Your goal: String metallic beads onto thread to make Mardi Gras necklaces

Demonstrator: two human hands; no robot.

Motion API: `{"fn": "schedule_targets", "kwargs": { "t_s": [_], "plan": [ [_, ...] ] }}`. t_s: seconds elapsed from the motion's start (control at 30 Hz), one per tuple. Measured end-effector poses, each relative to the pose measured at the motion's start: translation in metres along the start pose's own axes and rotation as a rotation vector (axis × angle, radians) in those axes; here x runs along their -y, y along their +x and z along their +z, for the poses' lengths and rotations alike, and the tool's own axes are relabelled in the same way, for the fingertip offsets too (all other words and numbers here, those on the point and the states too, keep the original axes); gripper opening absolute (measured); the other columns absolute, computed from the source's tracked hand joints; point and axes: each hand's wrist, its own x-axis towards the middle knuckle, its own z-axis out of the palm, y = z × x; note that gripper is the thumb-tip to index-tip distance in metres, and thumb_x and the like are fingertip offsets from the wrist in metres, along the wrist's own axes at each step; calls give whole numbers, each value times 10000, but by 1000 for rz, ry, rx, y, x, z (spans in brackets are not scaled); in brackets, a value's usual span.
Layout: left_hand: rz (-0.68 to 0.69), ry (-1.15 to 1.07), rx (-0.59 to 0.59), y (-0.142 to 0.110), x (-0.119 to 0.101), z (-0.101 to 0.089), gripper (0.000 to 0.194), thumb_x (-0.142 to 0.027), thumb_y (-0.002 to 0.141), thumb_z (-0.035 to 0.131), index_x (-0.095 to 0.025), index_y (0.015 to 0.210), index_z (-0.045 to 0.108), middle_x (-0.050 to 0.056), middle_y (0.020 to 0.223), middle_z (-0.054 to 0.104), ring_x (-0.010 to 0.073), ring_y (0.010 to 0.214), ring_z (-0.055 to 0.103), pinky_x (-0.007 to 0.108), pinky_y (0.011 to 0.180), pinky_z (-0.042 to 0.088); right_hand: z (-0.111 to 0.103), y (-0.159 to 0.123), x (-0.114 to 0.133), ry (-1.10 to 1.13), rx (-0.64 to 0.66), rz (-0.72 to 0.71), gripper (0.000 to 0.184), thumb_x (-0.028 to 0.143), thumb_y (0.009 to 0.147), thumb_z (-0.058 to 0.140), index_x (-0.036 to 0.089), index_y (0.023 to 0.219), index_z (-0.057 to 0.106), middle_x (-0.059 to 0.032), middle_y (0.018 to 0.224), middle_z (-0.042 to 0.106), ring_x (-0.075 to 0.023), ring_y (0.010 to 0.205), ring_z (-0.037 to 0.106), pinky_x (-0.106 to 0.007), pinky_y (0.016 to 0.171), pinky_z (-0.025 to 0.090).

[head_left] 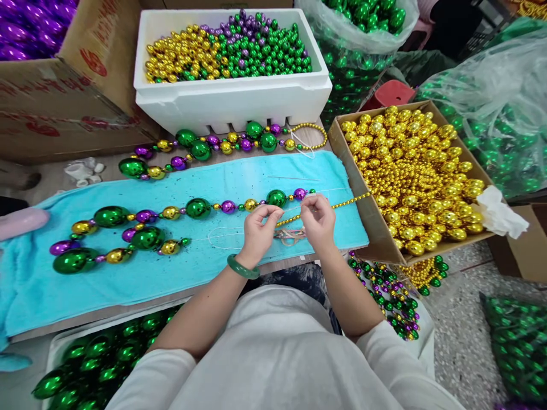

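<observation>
My left hand point(260, 230), with a green bangle point(243, 267) on its wrist, is closed in a pinch. My right hand point(318, 221) is pinched too, a little to the right. A thin white string point(292, 213) runs between the fingertips of both. Just below it, a strand of small gold beads point(350, 201) passes from near my left fingers behind my right hand to the carton. A string of green, purple and gold beads point(198, 208) lies looped on the turquoise towel point(141, 285). A bundle of cords point(290, 236) rests between my wrists.
Behind the towel lies a bead necklace point(226, 143) with a gold loop. A white foam box point(233, 99) of small beads stands beyond. At right is a carton point(376, 228) of gold beads; at left, a larger carton point(85, 74). Green beads point(106, 359) fill a container below.
</observation>
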Motion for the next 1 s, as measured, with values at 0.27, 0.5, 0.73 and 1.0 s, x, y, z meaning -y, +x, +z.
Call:
{"fn": "schedule_targets", "kwargs": {
  "t_s": [0.27,0.5,0.73,1.0],
  "plan": [
    [-34,-39,21,-2,4,-1,128,-298,796,638,-192,738,681,25,756,674,168,763,603,302,754,476,3,-1,-4,189,292,125,211,378,771,694,204,890,672,-32,843,639,-154,753,579,-281,634,480],
    [82,74,32,-1,-10,-10,141,-282,793,649,-201,682,678,15,717,671,167,741,598,322,783,466,-4,1,-4,54,161,13,180,338,871,590,205,762,643,-17,734,641,-153,682,581,-294,651,472],
    [-161,-132,-121,1,2,-56,164,-346,750,719,-194,812,709,4,797,696,133,747,636,262,752,500,-84,33,-51,-895,224,59,331,27,838,446,137,1061,664,-160,1204,641,-267,990,622,-364,786,482],
    [-392,-127,-294,-13,18,-83,231,-337,673,752,-171,816,679,-22,657,637,81,521,522,211,515,458,-116,31,-51,-1313,420,81,320,133,953,383,148,1109,663,-141,1213,628,-235,997,620,-291,735,452]
  ]
}}
